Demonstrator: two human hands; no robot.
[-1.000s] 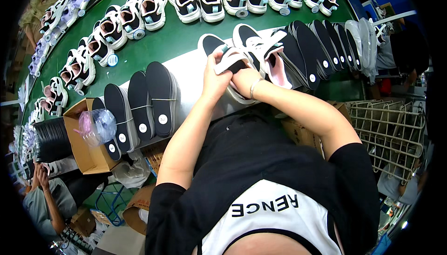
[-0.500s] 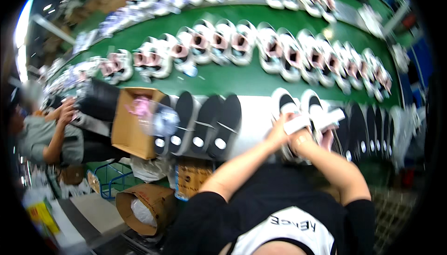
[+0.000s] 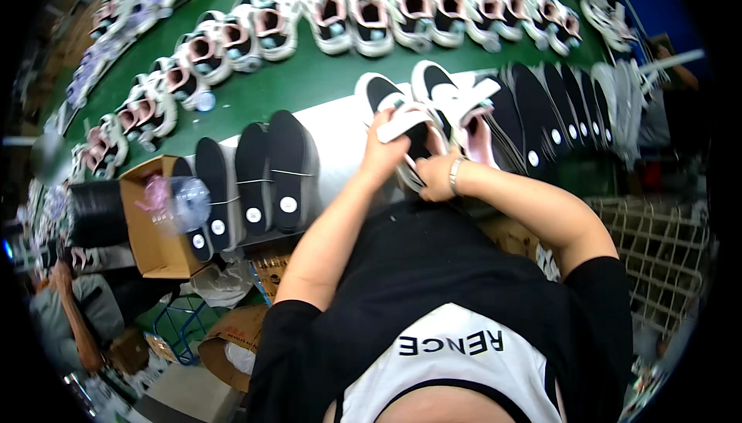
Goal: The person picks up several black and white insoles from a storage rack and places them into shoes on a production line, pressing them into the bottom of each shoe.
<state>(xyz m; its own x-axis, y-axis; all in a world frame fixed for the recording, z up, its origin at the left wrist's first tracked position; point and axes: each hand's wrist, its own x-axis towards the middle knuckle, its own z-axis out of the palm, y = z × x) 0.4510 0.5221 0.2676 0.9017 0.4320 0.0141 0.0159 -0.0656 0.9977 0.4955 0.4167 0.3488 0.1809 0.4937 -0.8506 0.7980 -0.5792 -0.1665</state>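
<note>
A white and black sneaker [image 3: 374,89] with pink lining lies in front of me on the pale bench strip, its toe pointing away. My left hand [image 3: 382,152] is closed around its left side, by the broad white strap over the opening. At the heel my right hand [image 3: 439,176], with a band on the wrist, grips the sneaker's edge; its fingertips are partly hidden. Just right of it rests a matching sneaker [image 3: 431,77], its white strap sticking up and its pink lining showing. No hand touches that second one.
Bundled black insoles [image 3: 292,162] lie to the left, and more insoles [image 3: 533,110] stand to the right. A carton [image 3: 158,241] holds pink and clear plastic things. Several sneakers [image 3: 369,17] line the green conveyor [image 3: 325,83] beyond. Another person [image 3: 85,307] works at far left.
My view has shifted right and tilted, so the bench and shoes sit further left and higher. Both hands stay on the same sneaker; my right hand is now lower at its heel.
</note>
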